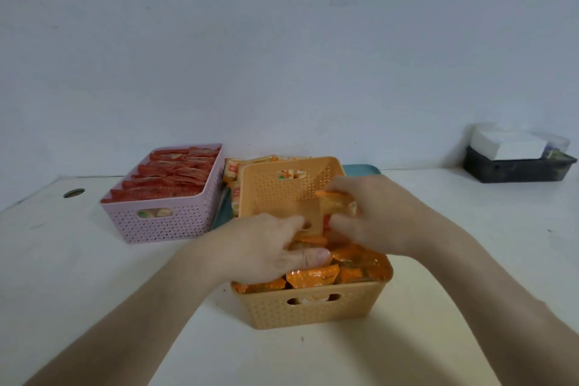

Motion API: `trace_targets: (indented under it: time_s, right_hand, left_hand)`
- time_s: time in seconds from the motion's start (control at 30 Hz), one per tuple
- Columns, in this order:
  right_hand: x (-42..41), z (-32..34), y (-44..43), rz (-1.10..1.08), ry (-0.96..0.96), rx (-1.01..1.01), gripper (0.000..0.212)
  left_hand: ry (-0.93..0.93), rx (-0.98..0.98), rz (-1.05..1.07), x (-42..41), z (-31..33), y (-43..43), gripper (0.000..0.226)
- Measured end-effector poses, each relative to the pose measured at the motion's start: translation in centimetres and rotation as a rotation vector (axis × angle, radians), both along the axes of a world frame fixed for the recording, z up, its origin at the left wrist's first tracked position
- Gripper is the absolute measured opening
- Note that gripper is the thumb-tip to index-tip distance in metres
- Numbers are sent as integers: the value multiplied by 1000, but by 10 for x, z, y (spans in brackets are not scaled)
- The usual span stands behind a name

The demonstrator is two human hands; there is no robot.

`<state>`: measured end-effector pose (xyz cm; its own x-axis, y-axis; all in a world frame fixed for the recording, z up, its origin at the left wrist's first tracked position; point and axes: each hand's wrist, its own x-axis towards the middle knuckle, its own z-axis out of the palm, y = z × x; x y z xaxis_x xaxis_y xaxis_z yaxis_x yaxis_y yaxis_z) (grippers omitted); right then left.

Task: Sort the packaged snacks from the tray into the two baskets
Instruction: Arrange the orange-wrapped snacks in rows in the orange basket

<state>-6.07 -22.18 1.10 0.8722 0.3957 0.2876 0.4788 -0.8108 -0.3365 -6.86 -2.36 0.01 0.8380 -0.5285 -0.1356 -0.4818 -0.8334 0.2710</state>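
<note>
An orange basket [313, 310] stands in front of me on the white table, its near half filled with orange snack packets [308, 276]. Both hands reach into it. My left hand [266, 247] presses down on the packets, thumb on top. My right hand [366, 213] grips an orange packet [340, 202] over the basket's middle. A pink basket [163, 222] at the left holds rows of red packets [172, 178]. Behind the orange basket lies a teal tray [360, 169] with yellow-orange packets [232, 169], mostly hidden.
A black bin [517, 169] with a white box [507, 144] on it sits at the far right by the wall. A round cable hole [74, 193] is in the table at the far left. The wall stands close behind the baskets.
</note>
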Motion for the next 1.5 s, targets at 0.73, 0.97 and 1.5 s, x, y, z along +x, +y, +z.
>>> trace_targets:
  time_s: [0.73, 0.97, 1.5]
  right_hand:
    - [-27, 9, -11, 43, 29, 298, 30]
    - [92, 28, -40, -320, 600, 751, 44]
    - [238, -25, 26, -168, 1081, 576, 56]
  left_hand:
    - [-378, -323, 103, -18, 16, 16, 58]
    - [18, -654, 573, 100, 31, 46, 51]
    - [277, -198, 576, 241, -25, 37, 109]
